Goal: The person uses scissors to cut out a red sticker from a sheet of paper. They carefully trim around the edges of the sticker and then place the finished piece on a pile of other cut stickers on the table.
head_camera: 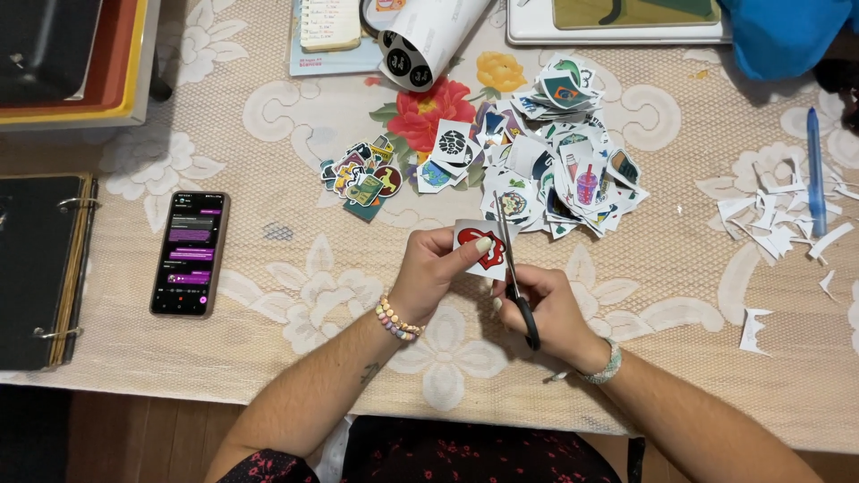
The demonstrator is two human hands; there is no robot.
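Left hand [436, 268] pinches red-and-white sticker sheet [480, 248], frame centre. Right hand [548, 309] grips black-handled scissors [514, 273], blades at sheet's right edge. Cut sticker pile [559, 179] above; phone [190, 254] left; paper scraps [774, 224] right.

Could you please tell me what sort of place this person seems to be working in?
Probably a craft table at home: a lace floral tablecloth, heaps of cut-out stickers, paper scraps, a phone and a ring binder.
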